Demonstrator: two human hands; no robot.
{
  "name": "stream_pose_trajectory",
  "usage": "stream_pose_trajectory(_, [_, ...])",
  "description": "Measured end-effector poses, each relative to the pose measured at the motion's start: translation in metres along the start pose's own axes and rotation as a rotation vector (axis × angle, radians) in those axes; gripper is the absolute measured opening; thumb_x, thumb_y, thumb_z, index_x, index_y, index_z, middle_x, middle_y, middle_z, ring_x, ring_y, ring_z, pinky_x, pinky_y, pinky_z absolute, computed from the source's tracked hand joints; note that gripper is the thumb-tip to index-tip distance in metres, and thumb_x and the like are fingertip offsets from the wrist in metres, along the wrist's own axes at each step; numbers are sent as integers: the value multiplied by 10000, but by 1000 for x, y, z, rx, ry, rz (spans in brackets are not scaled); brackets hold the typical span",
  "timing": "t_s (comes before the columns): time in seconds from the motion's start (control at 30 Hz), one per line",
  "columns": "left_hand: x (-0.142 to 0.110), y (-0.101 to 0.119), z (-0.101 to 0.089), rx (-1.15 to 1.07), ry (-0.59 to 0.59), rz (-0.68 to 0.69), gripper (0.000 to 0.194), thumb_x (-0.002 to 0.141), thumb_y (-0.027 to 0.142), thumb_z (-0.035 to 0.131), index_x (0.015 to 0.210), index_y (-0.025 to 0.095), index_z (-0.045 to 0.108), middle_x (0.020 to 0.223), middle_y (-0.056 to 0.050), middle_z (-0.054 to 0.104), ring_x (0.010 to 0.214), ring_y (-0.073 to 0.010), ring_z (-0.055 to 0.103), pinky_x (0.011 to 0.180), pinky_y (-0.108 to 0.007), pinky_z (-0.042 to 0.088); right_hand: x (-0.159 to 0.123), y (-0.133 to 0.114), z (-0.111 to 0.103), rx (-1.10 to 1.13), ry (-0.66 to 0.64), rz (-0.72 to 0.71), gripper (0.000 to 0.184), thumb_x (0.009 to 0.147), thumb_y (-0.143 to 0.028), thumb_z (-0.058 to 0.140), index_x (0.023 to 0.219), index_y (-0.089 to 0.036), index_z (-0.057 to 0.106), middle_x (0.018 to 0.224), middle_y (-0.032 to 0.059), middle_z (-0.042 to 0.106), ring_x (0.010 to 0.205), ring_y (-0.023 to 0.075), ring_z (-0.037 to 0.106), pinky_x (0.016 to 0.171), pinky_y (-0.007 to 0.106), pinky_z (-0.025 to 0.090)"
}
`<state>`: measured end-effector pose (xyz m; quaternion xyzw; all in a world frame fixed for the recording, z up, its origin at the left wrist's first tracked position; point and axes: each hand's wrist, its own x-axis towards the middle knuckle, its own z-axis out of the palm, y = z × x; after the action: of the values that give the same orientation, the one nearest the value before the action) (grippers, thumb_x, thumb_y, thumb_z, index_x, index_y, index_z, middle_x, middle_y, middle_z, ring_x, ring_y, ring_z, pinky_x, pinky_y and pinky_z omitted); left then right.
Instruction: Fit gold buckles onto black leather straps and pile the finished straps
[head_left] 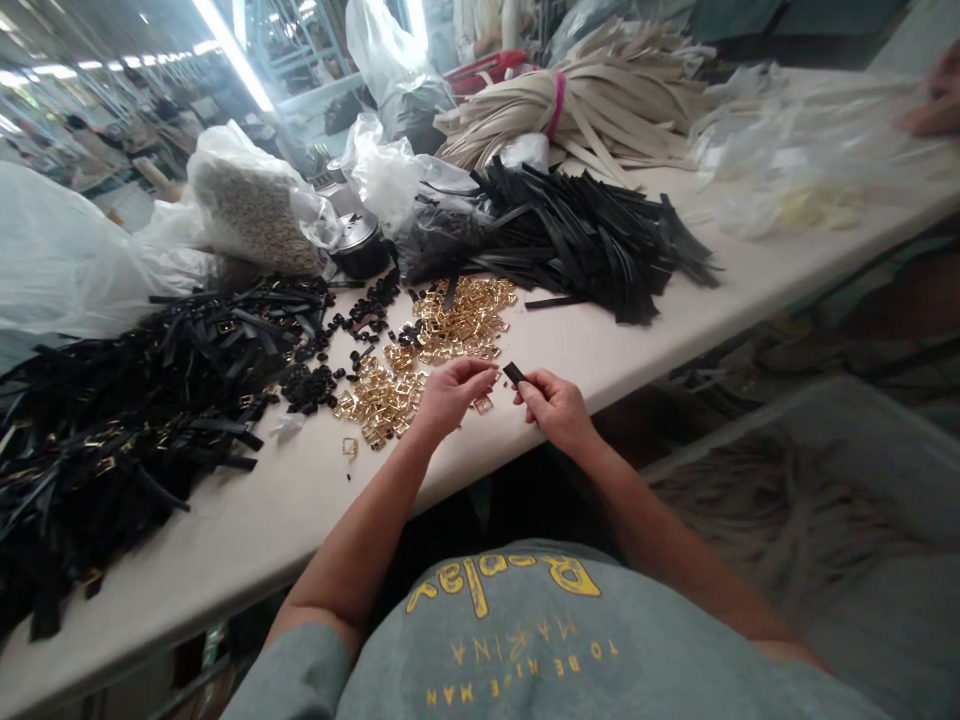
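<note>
Pinched in my right hand (553, 402) is a short black strap (514, 373), its end pointing toward my other hand. My left hand (453, 393) is closed at the fingertips just left of the strap; what it holds, if anything, is too small to make out. A gold buckle (482, 404) lies on the table under the left fingers. Heaped beyond and left of that hand are many gold buckles (382, 400). Small black loops (307, 388) lie in piles left of the buckles.
Black straps with buckles (150, 400) cover the table's left side. Loose black straps (585, 230) and bundled beige strips (585, 100) lie at the back, near plastic bags (240, 200) and a black tin (358, 245). Another person's hand (937, 95) shows far right; a bin (787, 500) stands below.
</note>
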<state>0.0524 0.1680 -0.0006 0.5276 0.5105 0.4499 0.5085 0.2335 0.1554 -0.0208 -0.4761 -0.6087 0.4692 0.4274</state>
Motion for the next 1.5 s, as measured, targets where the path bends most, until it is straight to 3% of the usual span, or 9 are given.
stream_pose_trajectory(0.27, [-41, 10, -24, -107, 167, -43, 289, 683, 407, 811, 833, 167, 749, 707, -20, 696, 594, -105, 585, 601, -246, 486, -8, -15, 31, -29, -256, -80, 207, 916, -327, 505, 797, -190, 605, 692, -22, 625, 487, 74, 545, 542, 210, 449])
stream_pose_trajectory(0.47, [-54, 3, -39, -259, 103, -206, 325, 667, 422, 821, 841, 155, 757, 743, -28, 694, 580, -79, 576, 583, -211, 469, -10, -17, 41, 17, -414, -128, 198, 912, -307, 511, 798, -182, 615, 706, -17, 606, 526, 78, 550, 539, 205, 452])
stream_pose_trajectory(0.6, [-60, -5, -38, -381, 98, -252, 368, 679, 444, 814, 908, 163, 751, 717, -14, 671, 561, -70, 572, 567, -199, 460, -11, -19, 45, 12, -406, -116, 208, 917, -305, 512, 777, -182, 607, 672, -24, 595, 516, 74, 541, 550, 203, 452])
stream_pose_trajectory(0.8, [-69, -9, -26, -296, 186, -41, 284, 680, 300, 825, 933, 190, 760, 734, -8, 697, 595, -87, 562, 599, -231, 466, -11, -20, 53, -30, -367, -101, 183, 919, -281, 498, 807, -189, 609, 712, -18, 623, 503, 71, 546, 540, 200, 456])
stream_pose_trajectory(0.93, [-72, -6, -29, -304, 230, 12, 207, 672, 258, 818, 863, 197, 767, 683, 7, 685, 560, -80, 548, 564, -221, 448, -9, -22, 52, -64, -439, -94, 180, 924, -291, 496, 846, -187, 620, 748, -6, 629, 541, 88, 582, 558, 212, 477])
stream_pose_trajectory(1.07, [-74, -9, -38, -428, 263, -88, 222, 649, 253, 832, 848, 185, 764, 663, 17, 665, 529, -56, 533, 528, -189, 427, -11, -23, 49, -166, -532, -138, 158, 917, -269, 518, 802, -190, 591, 724, -10, 613, 592, 104, 583, 595, 224, 458])
stream_pose_trajectory(1.23, [-78, -12, -33, -666, 257, -251, 309, 584, 234, 874, 854, 161, 742, 760, 0, 692, 608, -60, 590, 571, -168, 461, -16, -21, 56, -257, -423, -268, 170, 931, -261, 524, 779, -198, 569, 691, -7, 580, 629, 123, 545, 633, 243, 421])
stream_pose_trajectory(1.5, [-78, -14, -35, -659, 187, -293, 313, 593, 247, 872, 855, 149, 732, 717, 10, 665, 539, -39, 532, 527, -164, 430, -17, -16, 63, -283, -405, -434, 143, 929, -259, 537, 806, -208, 589, 760, 18, 620, 694, 150, 550, 678, 263, 423])
